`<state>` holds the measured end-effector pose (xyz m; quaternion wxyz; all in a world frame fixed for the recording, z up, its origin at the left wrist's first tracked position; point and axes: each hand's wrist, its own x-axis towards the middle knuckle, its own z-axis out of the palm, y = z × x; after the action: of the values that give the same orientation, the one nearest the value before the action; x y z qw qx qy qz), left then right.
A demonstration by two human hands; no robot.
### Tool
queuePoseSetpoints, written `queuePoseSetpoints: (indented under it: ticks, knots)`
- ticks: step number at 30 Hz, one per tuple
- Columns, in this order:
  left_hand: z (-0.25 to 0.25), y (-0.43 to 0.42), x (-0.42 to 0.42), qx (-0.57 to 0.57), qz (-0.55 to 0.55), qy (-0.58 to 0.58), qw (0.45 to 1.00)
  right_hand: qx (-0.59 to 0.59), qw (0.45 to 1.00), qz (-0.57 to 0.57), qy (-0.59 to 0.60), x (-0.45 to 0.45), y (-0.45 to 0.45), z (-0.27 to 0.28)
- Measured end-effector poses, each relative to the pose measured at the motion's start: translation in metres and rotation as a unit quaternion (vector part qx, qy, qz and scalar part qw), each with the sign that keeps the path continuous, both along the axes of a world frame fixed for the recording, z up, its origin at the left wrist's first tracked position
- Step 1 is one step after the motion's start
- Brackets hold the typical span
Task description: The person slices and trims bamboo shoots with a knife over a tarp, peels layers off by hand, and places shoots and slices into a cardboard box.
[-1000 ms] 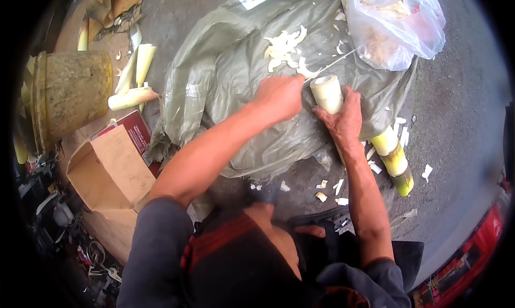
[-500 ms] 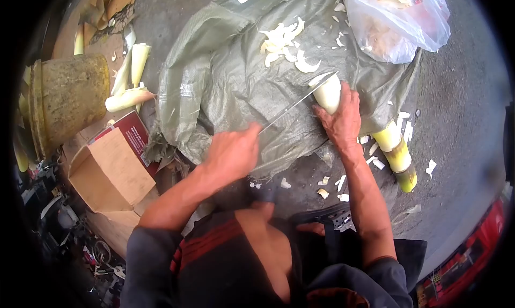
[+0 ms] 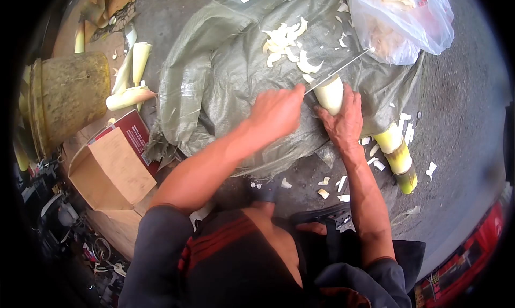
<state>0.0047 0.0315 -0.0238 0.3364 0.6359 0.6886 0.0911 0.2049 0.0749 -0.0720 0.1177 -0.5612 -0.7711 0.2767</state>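
Closed round the handle end of a long thin knife [image 3: 351, 63], my left hand [image 3: 279, 112] is over the middle of the sheet. The blade slants up to the right across the top of a peeled, pale bamboo shoot [image 3: 329, 96]. A small cut piece sits at the blade's left side. My right hand [image 3: 346, 117] grips the shoot from the lower right, thumb on its near left side. Just beyond lies a pile of curved pale slices [image 3: 283, 39]. All of this rests on a crumpled grey-green woven sack [image 3: 225, 93].
A clear plastic bag [image 3: 402, 29] with pale pieces stands at the upper right. An uncut green shoot [image 3: 396, 158] lies right of my right forearm among scraps. To the left are a dirty yellow bucket [image 3: 72, 99], peeled husks [image 3: 140, 64] and a cardboard box [image 3: 115, 171].
My left hand has moved up and to the right, pushing the knife across the shoot so its tip reaches towards the plastic bag. My right hand stays on the shoot.
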Motion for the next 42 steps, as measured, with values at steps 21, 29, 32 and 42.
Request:
queuePoseSetpoints:
  ticks: [21, 29, 32, 42]
  knots:
    - [0.059, -0.076, -0.037, -0.053, 0.014, 0.001, 0.998, -0.033, 0.999, -0.027, 0.015, 0.008, 0.002, 0.001]
    - [0.037, -0.033, -0.02, -0.08, -0.008, 0.0, 0.997, -0.019, 0.999, -0.021, 0.023, 0.008, 0.004, -0.002]
    - [0.018, -0.009, -0.004, -0.026, -0.012, -0.023, 0.999, -0.014, 0.999, -0.019, 0.022, 0.011, 0.004, -0.003]
    - [-0.01, 0.034, 0.014, 0.0, -0.031, 0.004, 0.999, 0.027, 0.999, -0.021, 0.014, 0.01, 0.003, 0.0]
